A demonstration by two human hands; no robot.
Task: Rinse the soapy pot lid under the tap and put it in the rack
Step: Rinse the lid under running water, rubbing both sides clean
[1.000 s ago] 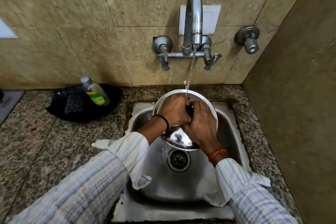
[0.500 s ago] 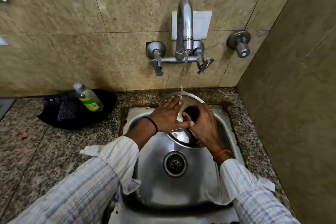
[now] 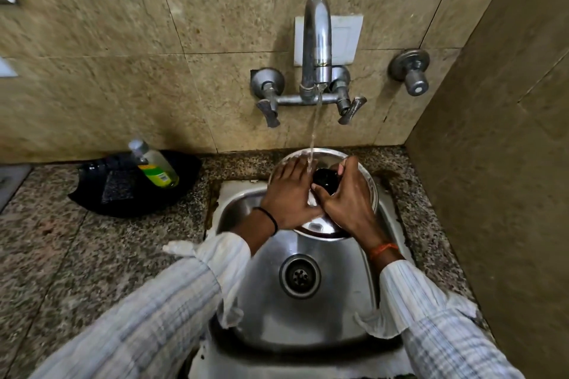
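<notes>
Lid [image 3: 365,177] of steel sits tilted over the back of the sink [image 3: 308,326], directly under the tap [image 3: 317,46], whose water stream [image 3: 313,132] looks fuller than half a second ago. Left hand [image 3: 289,194] lies flat on the lid's left half, fingers spread as before, now reaching further up toward the rim. Right hand [image 3: 349,197] curls around the black knob [image 3: 324,180], gripping it, thumb low. A soap bottle [image 3: 155,168] leans in a black tray [image 3: 101,194] on the counter [image 3: 61,255], well apart.
</notes>
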